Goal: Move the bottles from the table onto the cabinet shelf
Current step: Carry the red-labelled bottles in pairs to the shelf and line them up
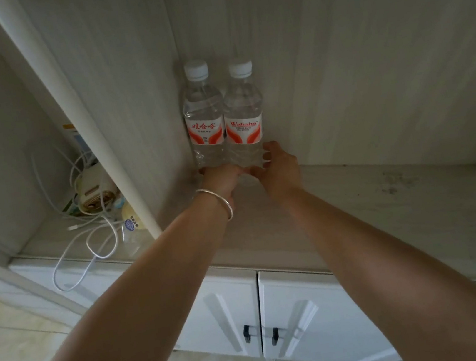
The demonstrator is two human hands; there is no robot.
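Two clear water bottles with white caps and red-and-white labels stand upright side by side in the back left corner of the cabinet shelf (358,208). The left bottle (202,114) touches the right bottle (243,114). My left hand (220,179), with a silver bangle on the wrist, wraps the base of the left bottle. Around the base of the right bottle curls my right hand (278,168), thumb in front and fingers at its right side. Both bottle bottoms are partly hidden by my hands.
A white upright divider (94,134) separates this bay from the left bay, which holds white cables (87,252), a charger and small items. The shelf stretches bare to the right of the bottles. White cabinet doors with black handles (259,334) are below.
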